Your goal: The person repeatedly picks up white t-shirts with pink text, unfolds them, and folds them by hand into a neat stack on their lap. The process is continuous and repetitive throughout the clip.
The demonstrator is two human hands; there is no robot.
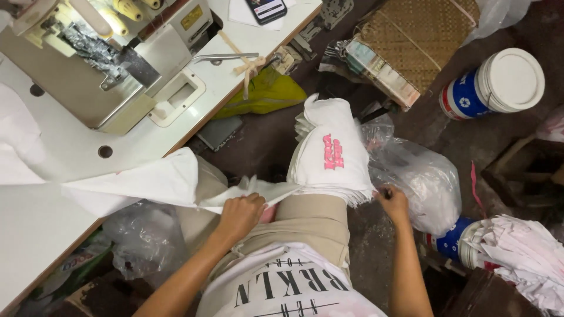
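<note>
A stack of white fabric pieces [332, 149] with a pink print on top rests on my right knee. My left hand [239, 214] is closed on the edge of a white fabric piece [147, 179] that stretches from my lap up onto the sewing table. My right hand [392, 202] pinches the lower right edge of the stack, next to a clear plastic bag [423, 176]. My beige trousers and white printed shirt fill the bottom of the view.
A sewing machine [88, 64] stands on the white table [59, 217] at the left, a phone [265, 9] at its far edge. On the floor: a yellow bag [273, 94], a woven basket [417, 35], a white-lidded bucket [499, 85], more white fabric [517, 252] at the right.
</note>
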